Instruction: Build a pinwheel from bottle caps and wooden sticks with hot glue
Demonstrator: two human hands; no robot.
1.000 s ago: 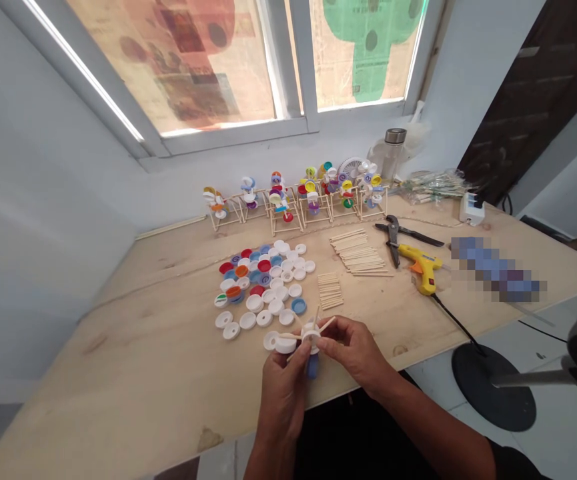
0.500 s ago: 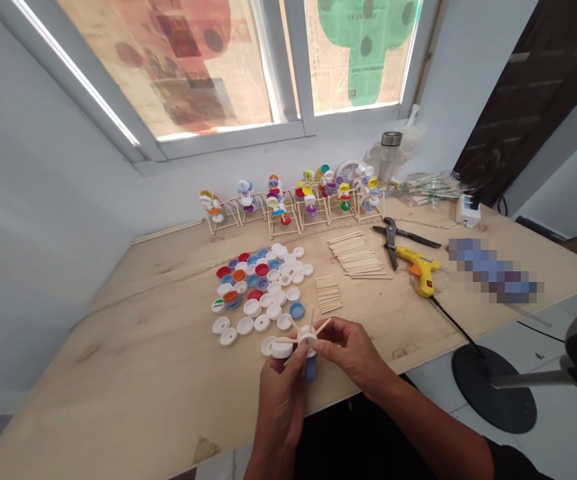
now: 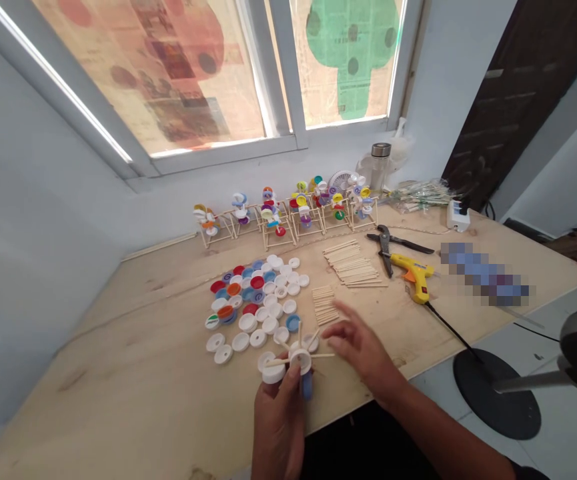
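My left hand [image 3: 279, 421] pinches a small wheel made of a white bottle cap [image 3: 300, 361] with short wooden sticks poking out around it. A white cap [image 3: 273, 372] sits at the end of its left stick, and a blue cap [image 3: 307, 385] hangs below. My right hand [image 3: 361, 350] is off the wheel, to its right, with fingers apart and nothing visible in them. Just beyond that hand lies a small pile of short sticks [image 3: 325, 307]. Loose white, blue, red and orange bottle caps [image 3: 269, 325] spread over the wooden table [image 3: 158, 373] ahead of my left hand.
A yellow glue gun [image 3: 415, 275], black-handled pliers [image 3: 386, 248] and longer sticks [image 3: 352, 263] lie at right. Along the wall stand several stick frames with cap wheels [image 3: 277, 223], a small fan [image 3: 342, 185] and a glass bottle [image 3: 380, 167]. A black stand [image 3: 497, 392] is beyond the table's right edge.
My right hand has let go of the wheel and moved right, its fingers opening. My left hand still holds the wheel. The view has shifted slightly.
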